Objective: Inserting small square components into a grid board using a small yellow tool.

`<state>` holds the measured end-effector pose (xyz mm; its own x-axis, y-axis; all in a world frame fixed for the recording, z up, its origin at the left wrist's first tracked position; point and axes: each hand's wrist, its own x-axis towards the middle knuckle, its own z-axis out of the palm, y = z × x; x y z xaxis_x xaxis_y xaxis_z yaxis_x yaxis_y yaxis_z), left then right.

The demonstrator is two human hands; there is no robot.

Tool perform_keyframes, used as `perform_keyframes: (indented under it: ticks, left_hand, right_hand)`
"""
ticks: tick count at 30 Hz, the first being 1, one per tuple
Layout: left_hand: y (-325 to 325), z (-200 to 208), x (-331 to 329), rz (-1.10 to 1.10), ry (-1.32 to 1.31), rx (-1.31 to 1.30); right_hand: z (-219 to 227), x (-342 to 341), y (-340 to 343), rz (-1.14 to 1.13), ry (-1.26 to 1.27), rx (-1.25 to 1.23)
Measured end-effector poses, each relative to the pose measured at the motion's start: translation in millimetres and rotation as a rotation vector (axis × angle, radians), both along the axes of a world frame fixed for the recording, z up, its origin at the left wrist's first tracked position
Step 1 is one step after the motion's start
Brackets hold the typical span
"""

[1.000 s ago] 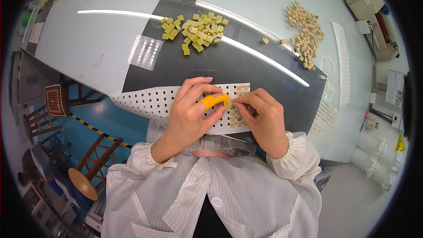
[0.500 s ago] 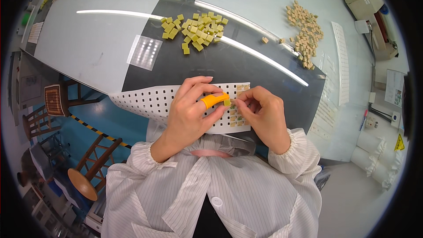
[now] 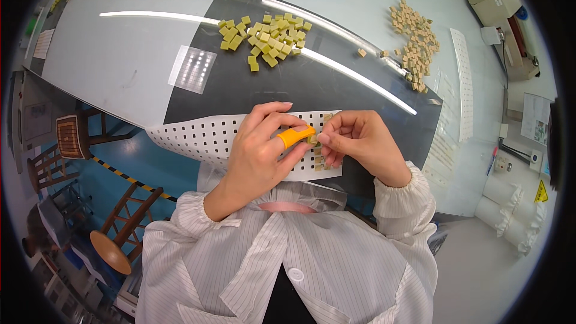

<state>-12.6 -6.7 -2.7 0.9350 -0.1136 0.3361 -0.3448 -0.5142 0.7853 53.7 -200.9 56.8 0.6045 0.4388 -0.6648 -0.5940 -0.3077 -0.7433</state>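
Note:
My left hand (image 3: 255,147) lies over a white sheet (image 3: 198,138) with rows of square holes. An orange finger cover (image 3: 292,137) sits on one of its fingers. Between that finger and the thumb is a small yellow-green block (image 3: 312,140). My right hand (image 3: 367,143) is closed in a pinch, its fingertips right against the block; whatever they grip is hidden. Small tan pieces (image 3: 318,168) fill holes near the sheet's right end, partly covered by my right fingers.
A pile of yellow-green blocks (image 3: 273,39) lies beyond my hands, beside a clear dotted sheet (image 3: 192,69). Many smaller tan blocks (image 3: 417,45) are heaped at the far right, near another perforated strip (image 3: 462,84). Wooden stools (image 3: 111,252) stand left of the table.
My right hand has shifted slightly, its wrist moving right and its fingertips closing in on the block. My left hand keeps its hold, almost unmoved.

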Motion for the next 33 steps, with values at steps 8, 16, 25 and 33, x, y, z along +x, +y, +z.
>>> perform_keyframes:
  ticks: [8,16,25,33]
  left_hand:
    - [0.7,0.2,-0.2,-0.015,-0.004,-0.007]
    - [1.5,-0.9,-0.1,-0.027,-0.023,-0.003]
    - [1.6,-1.5,-0.4,-0.028,-0.020,-0.009]
    - [1.5,-1.2,-0.4,-0.027,-0.021,-0.017]
  right_hand:
    - [-0.2,4.3,1.2,0.044,0.023,0.006]
    - [0.0,5.3,2.6,0.045,0.029,-0.012]
    - [-1.5,5.1,2.5,0.035,0.034,-0.008]
    - [-1.4,4.3,3.4,0.020,0.038,-0.012]
